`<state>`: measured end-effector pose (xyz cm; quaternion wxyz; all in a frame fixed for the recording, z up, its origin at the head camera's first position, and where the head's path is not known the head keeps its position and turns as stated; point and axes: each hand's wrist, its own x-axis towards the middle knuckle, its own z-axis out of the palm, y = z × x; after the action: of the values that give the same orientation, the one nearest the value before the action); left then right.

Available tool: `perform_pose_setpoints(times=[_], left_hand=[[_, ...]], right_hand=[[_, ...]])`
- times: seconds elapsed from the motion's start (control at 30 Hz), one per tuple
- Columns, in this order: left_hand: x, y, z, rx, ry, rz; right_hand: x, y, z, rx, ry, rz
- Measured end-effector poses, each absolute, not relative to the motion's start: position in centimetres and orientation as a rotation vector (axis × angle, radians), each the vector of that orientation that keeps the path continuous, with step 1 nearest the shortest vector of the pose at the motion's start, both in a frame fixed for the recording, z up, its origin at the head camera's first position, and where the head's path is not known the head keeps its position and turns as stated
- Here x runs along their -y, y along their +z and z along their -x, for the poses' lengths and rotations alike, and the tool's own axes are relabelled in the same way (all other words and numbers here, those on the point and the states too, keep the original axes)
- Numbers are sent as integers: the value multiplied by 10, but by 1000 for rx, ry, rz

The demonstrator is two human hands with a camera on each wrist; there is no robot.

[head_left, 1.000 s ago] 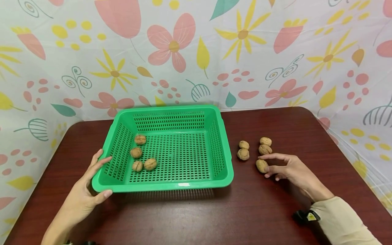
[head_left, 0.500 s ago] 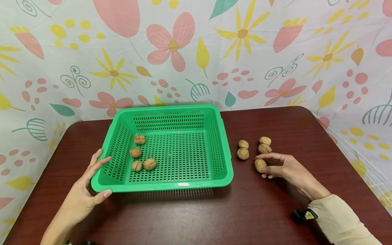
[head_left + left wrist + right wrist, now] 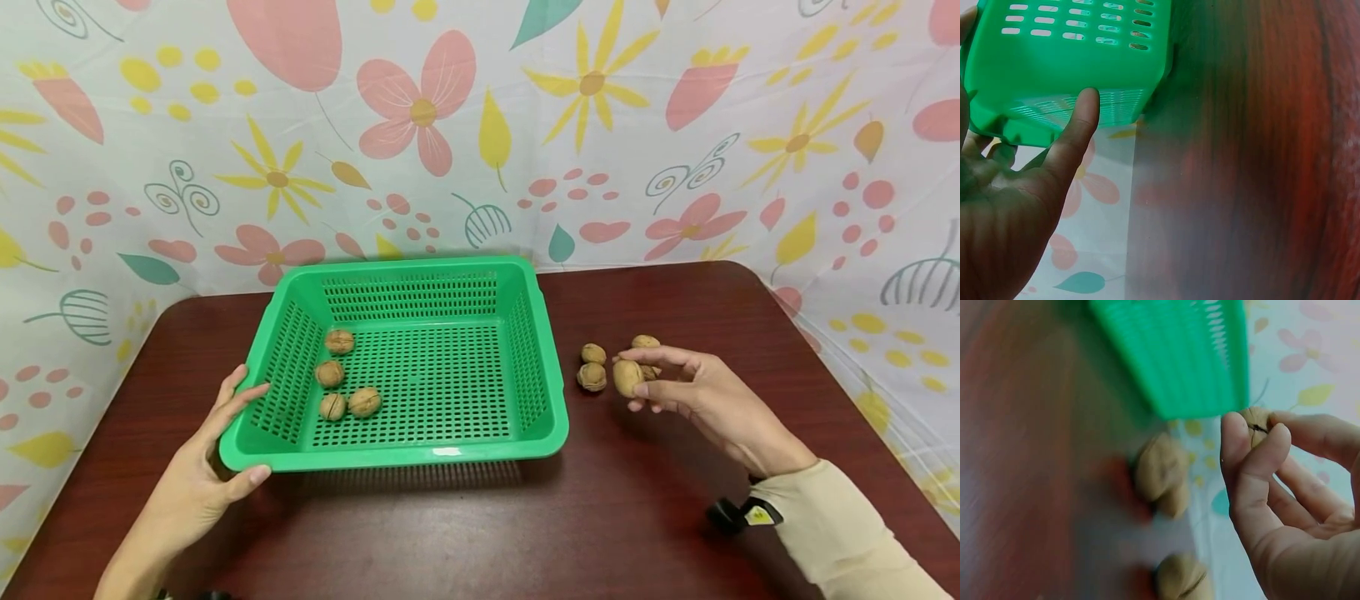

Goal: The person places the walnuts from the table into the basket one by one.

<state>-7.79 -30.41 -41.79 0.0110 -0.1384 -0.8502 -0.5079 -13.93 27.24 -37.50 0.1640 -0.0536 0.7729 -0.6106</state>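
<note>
Right hand [image 3: 708, 400], grip clamped on a walnut [image 3: 627, 379], and it's up off the surface [image 3: 465, 533], just right of the nearest loose pair of nuts [image 3: 592, 367]! Long axis runs up and down in the head view, dark seam [image 3: 1257, 428] towards the wrist camera. Left hand [image 3: 191, 471] grips the green basket [image 3: 360, 459] at its near-left corner, thumb on the front; four walnuts [image 3: 365, 402] lie inside, leftward.

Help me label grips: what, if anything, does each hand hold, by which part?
The right hand pinches a walnut by its sides; the left hand holds the green basket around its near left corner.
</note>
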Motion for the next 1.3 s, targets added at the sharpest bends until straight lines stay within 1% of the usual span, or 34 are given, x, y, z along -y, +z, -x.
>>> perform_pose_setpoints(times=[0.2,0.4,0.7,1.0,1.3], left_hand=[[304,-418,78,2641,-1585,445],[304,-419,79,2624,-1594,460],[304,-419,78,2615,-1610,465],[305,-419,79,2617,-1612,461],[306,-420,79,2616,-1604,450]], right_hand=[[-246,-348,152,-2051,-1892,225],[-207,-323,167,-1980,-1950,220],[-141,-306,200,-1899,-1927,321],[-81,-307,231,-1746,-1899,373],[-34,-331,254,-1717,-1835,363]])
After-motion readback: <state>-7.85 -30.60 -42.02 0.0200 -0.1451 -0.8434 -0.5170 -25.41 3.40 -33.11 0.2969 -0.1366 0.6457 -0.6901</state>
